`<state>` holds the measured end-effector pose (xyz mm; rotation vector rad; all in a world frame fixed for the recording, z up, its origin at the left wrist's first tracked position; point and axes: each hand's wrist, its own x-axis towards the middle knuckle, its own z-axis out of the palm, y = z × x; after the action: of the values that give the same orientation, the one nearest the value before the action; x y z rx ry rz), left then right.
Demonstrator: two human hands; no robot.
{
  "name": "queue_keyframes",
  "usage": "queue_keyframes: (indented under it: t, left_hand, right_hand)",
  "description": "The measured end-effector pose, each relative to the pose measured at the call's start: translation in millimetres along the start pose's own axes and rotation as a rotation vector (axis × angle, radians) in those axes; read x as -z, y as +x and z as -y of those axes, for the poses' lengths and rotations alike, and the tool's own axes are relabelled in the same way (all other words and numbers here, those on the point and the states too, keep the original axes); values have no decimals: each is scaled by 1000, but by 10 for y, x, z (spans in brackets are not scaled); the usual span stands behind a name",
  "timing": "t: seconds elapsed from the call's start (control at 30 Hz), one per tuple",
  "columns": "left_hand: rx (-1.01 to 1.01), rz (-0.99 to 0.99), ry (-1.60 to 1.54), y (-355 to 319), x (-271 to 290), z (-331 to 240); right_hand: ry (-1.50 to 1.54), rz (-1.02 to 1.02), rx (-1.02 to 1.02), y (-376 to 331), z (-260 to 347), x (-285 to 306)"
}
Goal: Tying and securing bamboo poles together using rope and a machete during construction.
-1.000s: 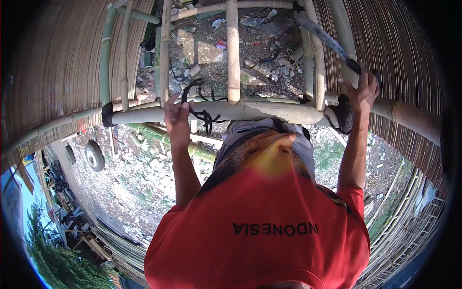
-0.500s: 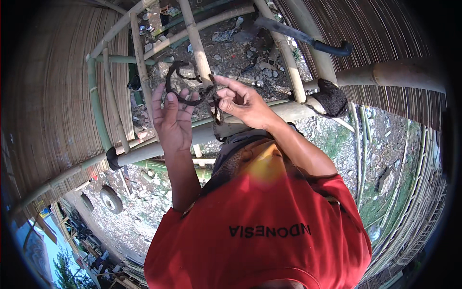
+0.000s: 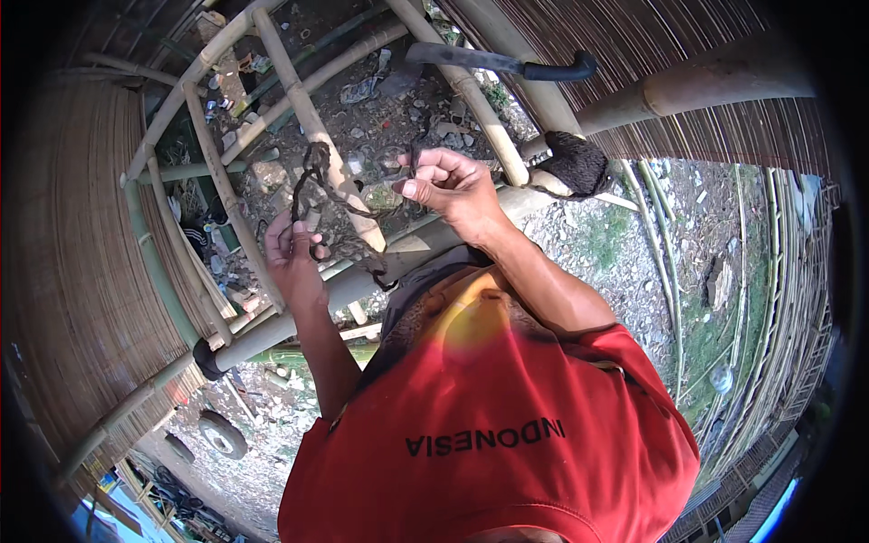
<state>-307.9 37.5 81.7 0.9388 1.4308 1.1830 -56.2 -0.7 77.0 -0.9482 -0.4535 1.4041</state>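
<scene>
One head-worn fisheye view looks steeply down, close over the person's red shirt (image 3: 507,434), hands near the middle, bamboo frame (image 3: 308,118) and ground beyond, edges curving.

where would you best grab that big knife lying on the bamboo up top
Take the knife by its dark handle, the curved end at the right, coming from the right side. The long blade points left across the bamboo pole, so the handle end keeps the hand off the edge. Both hands are busy: the left hand and right hand hold a dark cord.
</scene>
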Motion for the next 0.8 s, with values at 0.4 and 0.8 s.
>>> queue_keyframes:
  t: [0.4,0.8]
  left_hand:
    - [-160,998,522,-471,-1278,-126]
    - [87,754,336,-251,-1471,514]
  right_hand:
    - [-290,-170,53,-563,97,638]
    - [-1633,-478,464,-773,252,1745]
